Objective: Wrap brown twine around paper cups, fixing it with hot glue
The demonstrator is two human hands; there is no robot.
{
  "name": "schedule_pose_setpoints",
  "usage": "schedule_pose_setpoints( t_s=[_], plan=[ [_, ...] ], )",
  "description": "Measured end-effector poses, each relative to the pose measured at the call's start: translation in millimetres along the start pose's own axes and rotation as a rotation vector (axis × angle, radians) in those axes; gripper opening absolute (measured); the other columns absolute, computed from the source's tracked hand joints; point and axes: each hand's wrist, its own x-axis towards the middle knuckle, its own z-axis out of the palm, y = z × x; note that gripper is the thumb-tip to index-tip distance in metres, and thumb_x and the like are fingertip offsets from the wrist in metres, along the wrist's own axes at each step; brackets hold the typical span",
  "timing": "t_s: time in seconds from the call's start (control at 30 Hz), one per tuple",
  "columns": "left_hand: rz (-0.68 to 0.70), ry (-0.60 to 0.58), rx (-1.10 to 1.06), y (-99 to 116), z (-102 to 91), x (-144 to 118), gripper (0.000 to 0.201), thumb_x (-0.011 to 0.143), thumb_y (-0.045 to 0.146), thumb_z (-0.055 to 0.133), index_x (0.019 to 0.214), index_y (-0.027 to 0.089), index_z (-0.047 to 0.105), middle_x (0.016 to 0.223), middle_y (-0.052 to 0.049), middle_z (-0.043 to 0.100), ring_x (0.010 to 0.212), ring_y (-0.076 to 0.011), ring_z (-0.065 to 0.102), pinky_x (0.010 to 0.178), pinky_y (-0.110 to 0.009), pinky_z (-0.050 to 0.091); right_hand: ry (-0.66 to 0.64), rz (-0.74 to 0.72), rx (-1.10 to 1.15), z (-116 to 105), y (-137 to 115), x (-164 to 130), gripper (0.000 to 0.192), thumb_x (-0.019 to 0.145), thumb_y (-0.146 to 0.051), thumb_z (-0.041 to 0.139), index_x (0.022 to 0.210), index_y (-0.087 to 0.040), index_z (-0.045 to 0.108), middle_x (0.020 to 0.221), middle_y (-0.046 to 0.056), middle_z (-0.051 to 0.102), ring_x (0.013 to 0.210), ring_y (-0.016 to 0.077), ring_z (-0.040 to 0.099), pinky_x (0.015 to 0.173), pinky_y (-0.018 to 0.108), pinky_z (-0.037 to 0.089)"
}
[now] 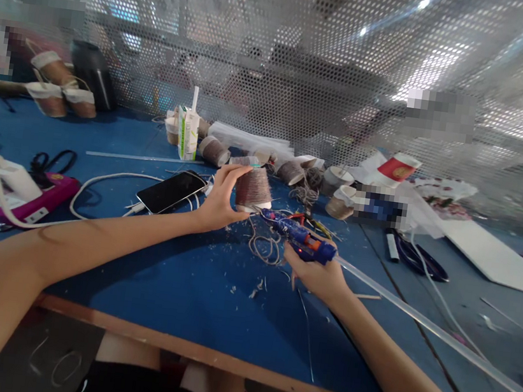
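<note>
My left hand [222, 200] grips a paper cup [253, 188] wound with brown twine, its thumb low near the pale rim and its fingers near the top. In my right hand [316, 271] is a blue hot glue gun [302, 237] with a small red light. Its nozzle meets or nearly meets the cup's lower rim; contact is hard to make out. A long clear glue stick [402, 298] runs out of the gun's back to the right. Loose twine [264, 248] curls on the table below the nozzle.
A phone [171, 192] on a white cable and a magenta power strip [32, 198] lie left. Behind stand a drink carton [187, 133] and several twine-wrapped cups [214, 150]. A white board [499, 256] is at right. The table's front edge [165, 341] is near my lap.
</note>
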Motion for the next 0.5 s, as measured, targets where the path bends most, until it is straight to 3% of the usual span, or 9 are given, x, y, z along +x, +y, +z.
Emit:
schedule_pose_setpoints(
  t_s=[0.5],
  plan=[
    [0.004,0.057,-0.051,-5.0,5.1,-0.1,0.086,0.064,0.014,0.076,0.138,0.027,0.033,0.126,-0.010,0.042,0.122,-0.0292,0.048,0.106,-0.050,0.049,0.067,0.001,0.023,-5.8,0.5,1.9,0.019,0.069,-0.034,0.066,0.059,-0.025,0.052,0.042,-0.003,0.050,0.042,0.0158,0.052,0.040,0.028,0.042]
  ],
)
